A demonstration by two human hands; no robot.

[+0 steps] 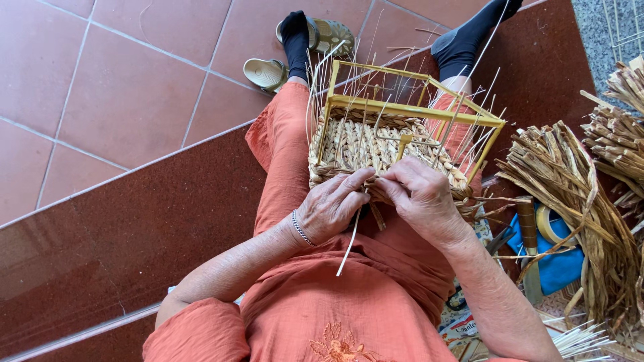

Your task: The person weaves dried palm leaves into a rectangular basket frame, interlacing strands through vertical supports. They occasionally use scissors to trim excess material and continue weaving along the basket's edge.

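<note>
A half-woven basket (376, 151) rests on the person's lap, just above the middle of the frame. Its lower part is braided straw, and a yellow wire frame (409, 110) rises bare above the weave, with thin pale stakes sticking up around it.

The left hand (332, 208) sits at the near edge of the basket, a silver bracelet (300, 229) on its wrist. Its fingers (354, 182) are curled narrow and touch the woven rim. A thin pale reed (349, 248) hangs down from between the two hands; it seems to be pinched by the left fingers, though the grip itself is hidden.

The right hand (422, 198) lies just beside the left, knuckles up, its fingers bent close together and pressing a straw strand against the basket's edge.

At the right of the frame a large bundle of dried straw (577, 201) fans out on the floor, with a blue cloth (553, 265) and a roll of tape (550, 224) below it. At the top of the frame, the person's feet in black socks reach toward two beige sandals (295, 57) on the reddish floor tiles (121, 87). The person wears orange clothing (335, 302).
</note>
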